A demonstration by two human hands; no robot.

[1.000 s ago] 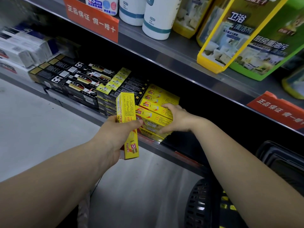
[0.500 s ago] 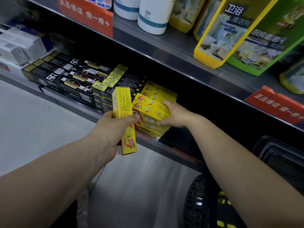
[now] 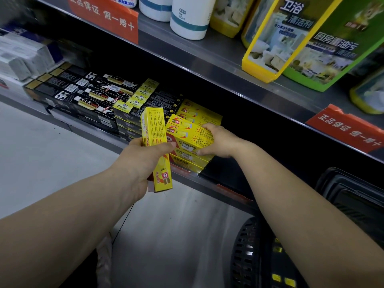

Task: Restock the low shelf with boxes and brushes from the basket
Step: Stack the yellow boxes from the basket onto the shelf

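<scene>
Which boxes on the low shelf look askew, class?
The top yellow boxes, gripped by the right hand, lie twisted against the stack below, unlike the neat black boxes alongside. The left hand holds another yellow box upright.

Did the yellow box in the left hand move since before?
No. The left hand still holds the tall yellow cardboard box upright in the same spot, just right of the black boxes with yellow ends.

**Readable print on the shelves**

The red sign on the edge of the upper shelf reads "正品保证 假一赔十"; a second red sign further right carries the same words. The yellow-framed pack says "卫浴 清洁剂", the green pack "厨房重油污", the white bottle "500ml". Print on the yellow boxes and black boxes is too small to read.
</scene>
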